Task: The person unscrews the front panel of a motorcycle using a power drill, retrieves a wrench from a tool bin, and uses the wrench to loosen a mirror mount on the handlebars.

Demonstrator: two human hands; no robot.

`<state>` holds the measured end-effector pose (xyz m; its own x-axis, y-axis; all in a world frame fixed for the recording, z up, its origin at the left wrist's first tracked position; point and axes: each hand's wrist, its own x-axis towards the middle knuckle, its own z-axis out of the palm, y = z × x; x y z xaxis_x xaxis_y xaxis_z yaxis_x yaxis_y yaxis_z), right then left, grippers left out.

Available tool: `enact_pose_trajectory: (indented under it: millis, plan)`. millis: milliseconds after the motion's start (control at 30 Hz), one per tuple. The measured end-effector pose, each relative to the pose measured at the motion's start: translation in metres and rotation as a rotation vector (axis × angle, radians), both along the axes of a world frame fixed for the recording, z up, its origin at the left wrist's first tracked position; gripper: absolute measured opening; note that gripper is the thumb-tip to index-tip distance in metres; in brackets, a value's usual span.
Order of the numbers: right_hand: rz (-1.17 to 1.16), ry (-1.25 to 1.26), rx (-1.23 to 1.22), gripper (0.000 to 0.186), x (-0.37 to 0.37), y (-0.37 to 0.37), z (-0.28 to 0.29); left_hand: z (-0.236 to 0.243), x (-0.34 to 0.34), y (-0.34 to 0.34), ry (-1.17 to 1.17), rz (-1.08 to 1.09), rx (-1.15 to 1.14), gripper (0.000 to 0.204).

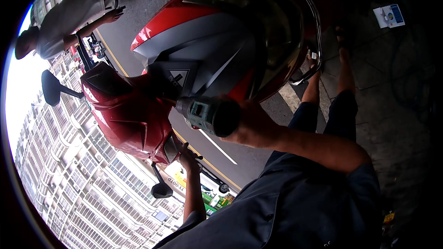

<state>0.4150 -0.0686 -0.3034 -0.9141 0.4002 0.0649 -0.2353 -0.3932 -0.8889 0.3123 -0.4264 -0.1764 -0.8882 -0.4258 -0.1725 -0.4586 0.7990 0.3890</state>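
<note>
A red scooter with dark grey panels (207, 64) fills the upper middle, its front cowl (124, 120) leaning left with mirrors (53, 87) on stalks. In my right hand (244, 124) is a teal and black power drill (203, 113), its nose against or close to the scooter just behind the cowl; its tip is hidden in shadow. My left hand (189, 157) is closed on the handlebar grip beside a brake lever, below the cowl.
Another person (74, 14) stands at upper left, a hand near the far handlebar. My legs and feet show at right on dark paving (378, 87). A white and blue box (388, 15) lies there. A road (230, 152), vehicles and tall buildings (69, 157) are beyond.
</note>
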Motion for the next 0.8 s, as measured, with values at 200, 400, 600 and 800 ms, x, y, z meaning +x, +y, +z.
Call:
enact_pose_trajectory:
  millis: [200,400,600,800]
  plan:
    - [-0.013,-0.05,-0.101,0.049,0.007,-0.014,0.004,0.003,-0.002,-0.002,-0.016,0.022,0.017,0.023]
    - [-0.032,-0.03,-0.115,0.049,0.007,-0.019,0.003,-0.001,-0.004,-0.004,-0.013,-0.005,0.024,0.021]
    - [0.008,0.001,-0.028,0.053,-0.006,0.009,0.005,-0.005,-0.002,0.006,0.02,0.024,0.058,0.03]
    - [0.048,0.103,0.109,0.032,-0.031,0.038,-0.007,-0.002,-0.001,0.006,-0.026,0.06,0.038,0.022]
